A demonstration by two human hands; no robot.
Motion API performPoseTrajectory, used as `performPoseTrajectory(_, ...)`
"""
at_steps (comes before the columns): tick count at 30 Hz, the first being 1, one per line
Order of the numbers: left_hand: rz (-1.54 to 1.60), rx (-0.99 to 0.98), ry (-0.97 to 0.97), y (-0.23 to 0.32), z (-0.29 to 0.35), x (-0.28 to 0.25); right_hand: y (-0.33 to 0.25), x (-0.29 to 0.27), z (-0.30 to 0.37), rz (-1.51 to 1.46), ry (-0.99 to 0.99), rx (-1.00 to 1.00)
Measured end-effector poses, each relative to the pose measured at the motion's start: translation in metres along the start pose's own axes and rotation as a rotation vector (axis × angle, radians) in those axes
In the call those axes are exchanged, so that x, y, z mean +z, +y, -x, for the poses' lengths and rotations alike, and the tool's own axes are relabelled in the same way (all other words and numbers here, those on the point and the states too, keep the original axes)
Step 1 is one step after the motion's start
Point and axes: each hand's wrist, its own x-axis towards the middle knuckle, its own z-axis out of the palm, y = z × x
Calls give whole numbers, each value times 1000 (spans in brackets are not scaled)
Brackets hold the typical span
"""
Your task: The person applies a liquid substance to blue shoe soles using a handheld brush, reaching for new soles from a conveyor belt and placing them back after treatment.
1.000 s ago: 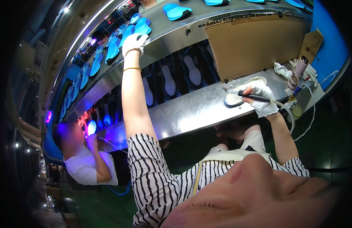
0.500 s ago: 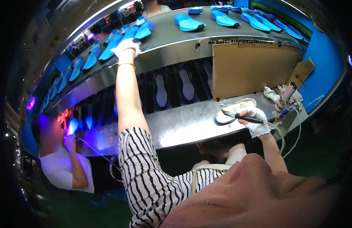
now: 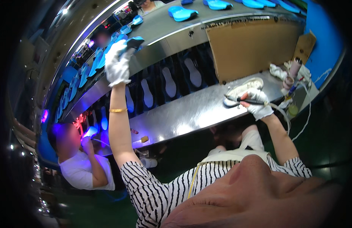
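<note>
Blue shoe form [image 3: 137, 39] with a black end is at the edge of a gray moving-line belt [image 3: 157, 29], the largest thing here; below the belt runs a metal bench [image 3: 176, 114], with a cardboard sheet [image 3: 255, 49] standing at its back toward the right. Of the two gloved hands, the left hand [image 3: 117, 64] is much the nearer to the form, reaching up and away, while the right hand [image 3: 258, 105] is over the bench, well apart. The form lies at the far, right side of the left fingertips, its black end turned toward the wearer; it is foreshortened, so its long axis is hard to tell. The left fingers are blurred, and I cannot tell whether they grip it or only touch it. The right fingers pinch a black-handled tool [image 3: 256, 102] above a pale shoe sole [image 3: 255, 83] lying on the bench.
</note>
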Motion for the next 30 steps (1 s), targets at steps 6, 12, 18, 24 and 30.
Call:
performPoseTrajectory(6,1113,-351,291,62,7,-57,9,-1,10,112,22,108)
performPoseTrajectory(12,1937,-885,-216,103,112,37,8,10,14,-62,35,197)
performPoseTrajectory(18,2109,-1567,-186,187,226,97,-8,7,17,-302,-4,269)
performPoseTrajectory(24,2402,-1486,-47,203,233,106,-16,33,4,-262,-134,196)
performPoseTrajectory(30,1684,-1467,161,233,237,135,-13,62,-18,-187,-23,29)
